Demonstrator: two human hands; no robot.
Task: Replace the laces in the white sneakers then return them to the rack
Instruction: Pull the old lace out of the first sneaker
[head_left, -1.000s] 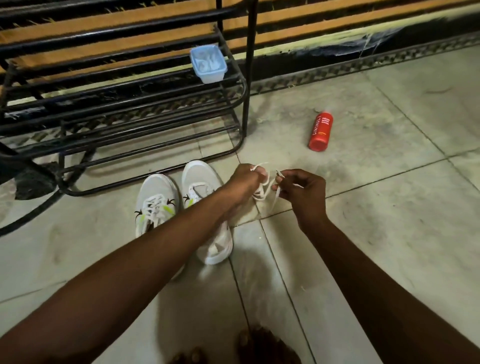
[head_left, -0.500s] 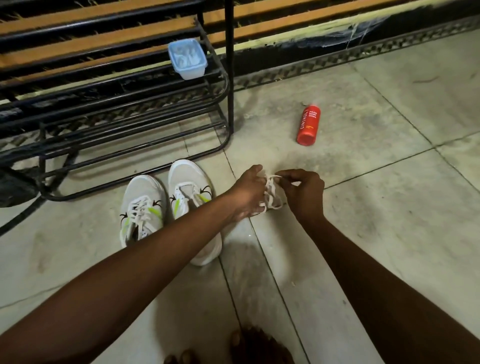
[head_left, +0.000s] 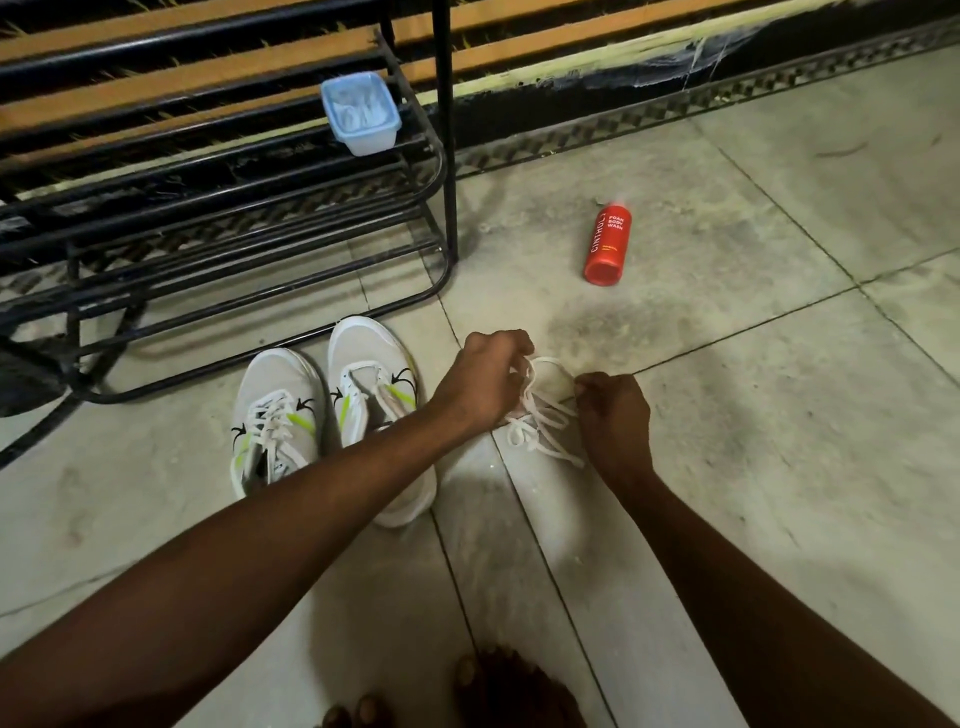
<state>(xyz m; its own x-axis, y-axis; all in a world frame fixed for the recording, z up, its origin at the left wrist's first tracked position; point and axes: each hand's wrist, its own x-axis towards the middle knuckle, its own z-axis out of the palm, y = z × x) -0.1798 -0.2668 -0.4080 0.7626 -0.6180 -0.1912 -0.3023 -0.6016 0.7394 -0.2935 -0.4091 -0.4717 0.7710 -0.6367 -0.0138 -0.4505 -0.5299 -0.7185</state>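
As two sneakers (head_left: 280, 379) (head_left: 363, 353) sit, hands (head_left: 483, 387) (head_left: 615, 415) pinch lace (head_left: 540, 414)

sneakers (head_left: 332, 415) before rack (head_left: 223, 218) | lace (head_left: 540, 415) right of sneakers; bottle (head_left: 609, 244) beyond

Arms reach forward — left hand (head_left: 485, 385) and right hand (head_left: 616, 415) curled (each grip pinching the lace (head_left: 543, 415)).

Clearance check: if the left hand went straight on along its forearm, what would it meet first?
The left hand meets the white lace it holds, then probably bare floor beside the red bottle.
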